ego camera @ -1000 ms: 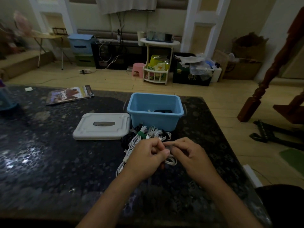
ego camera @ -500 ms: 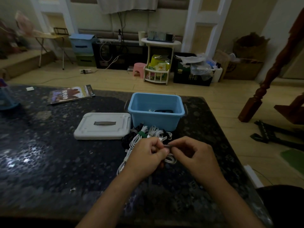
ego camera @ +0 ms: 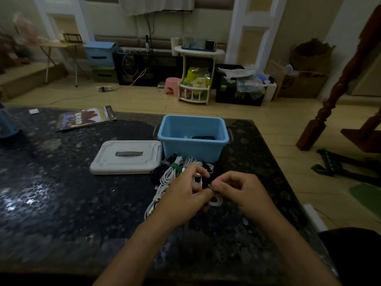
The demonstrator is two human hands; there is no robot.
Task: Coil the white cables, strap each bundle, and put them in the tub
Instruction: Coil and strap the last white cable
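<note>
White cables (ego camera: 168,178) lie in a loose pile on the dark speckled bench (ego camera: 61,203), just in front of the blue tub (ego camera: 193,148), at about 12 o'clock from your hands. One bundle in the pile carries a green strap (ego camera: 175,167), and some black cables (ego camera: 156,174) are mixed in at the left side of the pile.

Your left hand (ego camera: 183,199) is over the pile with its fingers curled, and it holds a coiled white bundle; a loop of it (ego camera: 215,202) shows under your fingers at 3 o'clock from the hand. Your right hand (ego camera: 245,193) is close beside it, and its thumb and forefinger pinch the end of a small dark strap (ego camera: 211,187) between the two hands. The fingertips of both hands nearly meet there.

The tub stands open, and inside it, near the front wall, you can see something dark (ego camera: 203,137); I cannot tell what it is. The grey-white lid (ego camera: 126,156) lies flat on the bench, touching the tub at its 9 o'clock side. A magazine (ego camera: 86,118) lies farther away, at 10 o'clock from the lid.
</note>
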